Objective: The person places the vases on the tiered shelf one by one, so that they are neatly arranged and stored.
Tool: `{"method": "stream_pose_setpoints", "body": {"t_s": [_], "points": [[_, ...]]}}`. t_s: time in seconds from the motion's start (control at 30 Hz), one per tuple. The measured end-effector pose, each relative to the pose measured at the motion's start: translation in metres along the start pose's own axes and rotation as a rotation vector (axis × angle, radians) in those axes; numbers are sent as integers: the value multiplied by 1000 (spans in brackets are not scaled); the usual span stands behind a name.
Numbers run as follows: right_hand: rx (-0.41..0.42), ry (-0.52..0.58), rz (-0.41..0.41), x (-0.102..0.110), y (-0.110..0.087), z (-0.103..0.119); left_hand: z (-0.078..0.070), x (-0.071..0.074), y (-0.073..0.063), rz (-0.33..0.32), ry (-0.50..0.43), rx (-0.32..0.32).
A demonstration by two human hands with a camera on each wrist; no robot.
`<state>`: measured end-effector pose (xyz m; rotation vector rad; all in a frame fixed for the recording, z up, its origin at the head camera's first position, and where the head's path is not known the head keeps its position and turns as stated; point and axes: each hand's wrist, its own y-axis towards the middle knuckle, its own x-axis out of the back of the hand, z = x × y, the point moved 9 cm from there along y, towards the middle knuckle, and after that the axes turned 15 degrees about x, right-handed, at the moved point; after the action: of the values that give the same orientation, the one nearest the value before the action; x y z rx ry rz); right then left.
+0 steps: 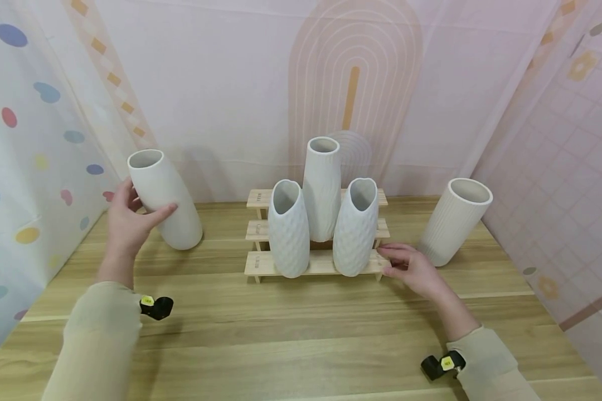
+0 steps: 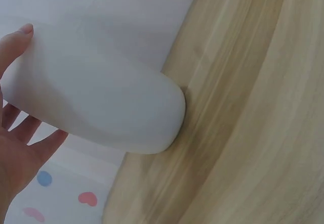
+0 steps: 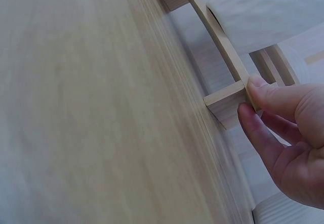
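Observation:
At the left, a smooth white vase (image 1: 168, 200) has its base at the tabletop. My left hand (image 1: 130, 220) holds it from the side, thumb across the front and fingers round the back; the left wrist view shows the hand (image 2: 23, 150) around the vase body (image 2: 111, 92). With thumb and fingertips, my right hand (image 1: 411, 267) pinches the right end of the lowest step of a three-step wooden display rack (image 1: 321, 267). Two dimpled white vases (image 1: 289, 239) stand on that rack's front, and a taller ribbed white vase (image 1: 323, 192) rises behind them.
Right of the rack, close to my right hand, stands a finely ribbed white vase (image 1: 454, 223). Patterned cloth (image 1: 221, 83) hangs behind and at both sides of the wood-grain table (image 1: 281, 340).

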<state>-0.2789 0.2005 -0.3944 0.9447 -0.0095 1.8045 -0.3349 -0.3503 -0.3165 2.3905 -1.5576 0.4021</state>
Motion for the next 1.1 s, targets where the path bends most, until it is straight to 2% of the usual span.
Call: {"method": "stream_pose_setpoints", "body": {"t_s": [0.43, 0.83, 1.1], "points": [[5, 5, -8, 0, -1, 0, 10, -13, 0, 9, -15, 5], [3, -23, 3, -1, 0, -3, 18, -13, -2, -48, -10, 22], [0, -22, -3, -2, 0, -5, 13, -14, -7, -90, 0, 31]]}}
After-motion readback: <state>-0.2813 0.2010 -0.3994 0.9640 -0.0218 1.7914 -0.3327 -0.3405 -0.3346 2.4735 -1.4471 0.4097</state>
